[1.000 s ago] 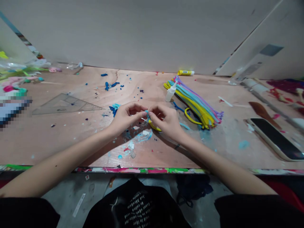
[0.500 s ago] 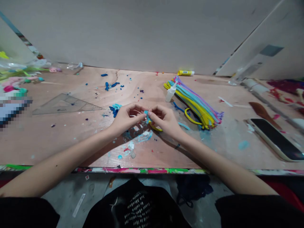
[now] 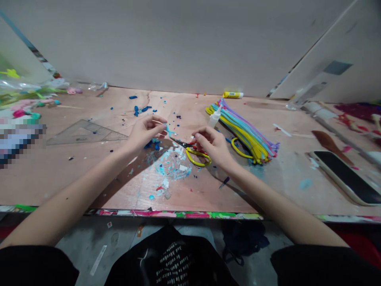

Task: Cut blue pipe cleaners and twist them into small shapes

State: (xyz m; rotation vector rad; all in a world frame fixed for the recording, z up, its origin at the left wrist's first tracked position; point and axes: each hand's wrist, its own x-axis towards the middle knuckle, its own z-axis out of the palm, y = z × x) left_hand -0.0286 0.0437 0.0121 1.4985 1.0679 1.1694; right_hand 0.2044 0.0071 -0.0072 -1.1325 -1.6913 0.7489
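On my feed the biggest thing is the plywood workbench (image 3: pixel 74 182), speckled with paint and blue crumbs. Off to the right there's a phone in a pale case (image 3: pixel 342 176), then a fat bundle of pipe cleaners (image 3: pixel 244 133) in yellow, light blue and lilac, running upper left to lower right, with a clear plastic set square (image 3: pixel 86 133) lying over on the left. Near the middle, a pair of yellow-handled scissors (image 3: pixel 187 145) lies flat, long axis slanting, blades pointing up and left toward my left hand (image 3: pixel 145 131), handle loops toward lower right. My right hand (image 3: pixel 212 145) sits just over the loops, fingers bunched in a loose pinch, and I can't tell if it's gripping them. The left one is half curled, pinching a thin pale stick (image 3: pixel 157 121) that points right, with a tiny light blue scrap (image 3: pixel 169 130) just past its tip, too small to make out.
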